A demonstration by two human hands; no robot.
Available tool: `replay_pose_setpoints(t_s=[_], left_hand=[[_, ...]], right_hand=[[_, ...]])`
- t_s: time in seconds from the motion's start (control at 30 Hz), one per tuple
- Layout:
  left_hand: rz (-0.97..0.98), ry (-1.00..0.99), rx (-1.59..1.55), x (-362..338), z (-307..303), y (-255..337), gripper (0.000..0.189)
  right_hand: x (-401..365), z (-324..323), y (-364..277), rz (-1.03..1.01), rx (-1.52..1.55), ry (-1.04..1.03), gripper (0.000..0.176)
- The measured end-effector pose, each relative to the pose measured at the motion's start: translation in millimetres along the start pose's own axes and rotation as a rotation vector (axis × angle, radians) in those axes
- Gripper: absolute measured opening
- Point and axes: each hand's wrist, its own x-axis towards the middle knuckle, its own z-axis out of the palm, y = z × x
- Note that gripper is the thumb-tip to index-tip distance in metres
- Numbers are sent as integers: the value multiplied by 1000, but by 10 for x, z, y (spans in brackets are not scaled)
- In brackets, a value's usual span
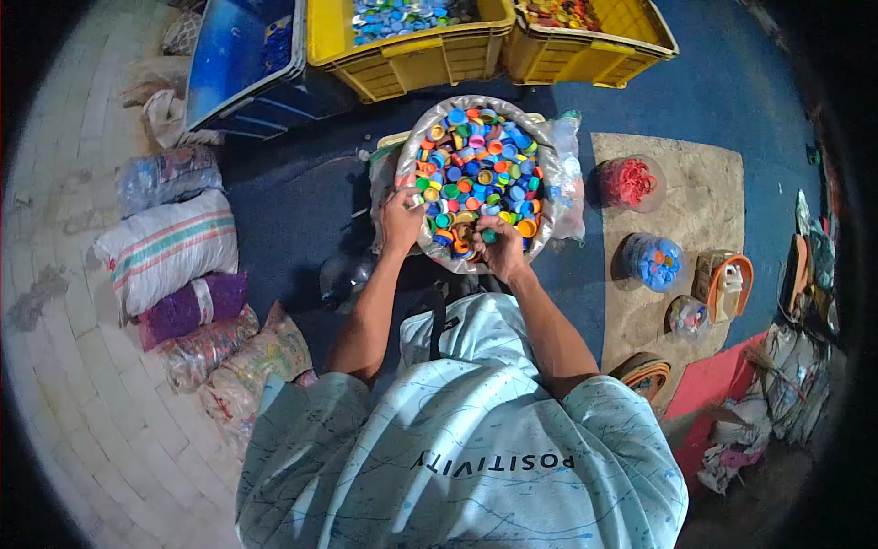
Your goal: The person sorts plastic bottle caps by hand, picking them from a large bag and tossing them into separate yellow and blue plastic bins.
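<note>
A round sack with a rolled silvery rim stands in front of me, filled with bottle caps of many colours. At the sack's left rim is my left hand, its fingers curled by a green cap; whether it grips anything is too small to tell. Over the near right part of the caps, my right hand has bent fingers closed around a dark green cap. Other caps lie right under its fingertips.
Beyond the sack stand a blue crate and two yellow crates holding caps. Filled sacks line the left. On a brown mat at right are containers of red and blue caps.
</note>
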Motion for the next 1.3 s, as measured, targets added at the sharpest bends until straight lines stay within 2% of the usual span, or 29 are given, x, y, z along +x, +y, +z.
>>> replay_pose_setpoints(t_s=[0.07,0.1,0.2,0.37,0.5,0.6,0.67,0.73,0.77,0.83,0.87,0.93,1.0,1.07,1.2,1.3], left_hand=[[204,32,118,137,108,-118,38],[281,59,265,138,85,1,42],[310,-17,429,206,90,137,41],[220,-128,577,372,142,194,40],[210,-109,589,353,122,249,38],[175,-88,483,369,180,136,38],[218,52,284,315,241,74,41],[303,165,210,281,277,-30,31],[59,58,-56,232,256,-31,27],[-427,-160,-585,27,59,283,20],[-470,-174,-835,-22,108,110,14],[-644,-127,-1063,-188,64,125,16],[-629,-224,-1246,-338,56,-107,16],[-708,-157,-1333,-515,-88,162,15],[-719,-185,-1358,-696,-182,-98,14],[-723,-84,-1348,-815,-299,24,17]], right_hand=[[-72,-50,-26,14,1,40,17],[-105,-54,-45,21,2,60,17],[-202,-72,-86,-1,-45,96,17],[-302,-89,-151,-14,-68,104,18],[-273,80,-197,-40,-203,216,15],[28,-45,-192,-134,-421,205,16],[179,99,-276,-288,-632,274,17],[305,314,-455,-437,-860,298,17],[401,398,-517,-624,-1058,375,17],[679,526,-627,-588,-1098,394,19],[824,570,-662,-554,-1169,409,21],[1017,659,-702,-653,-1244,377,24],[1151,773,-726,-732,-1308,352,26],[1216,839,-716,-787,-1366,353,27],[1252,913,-706,-812,-1519,367,19],[1228,977,-718,-704,-1460,399,15]])
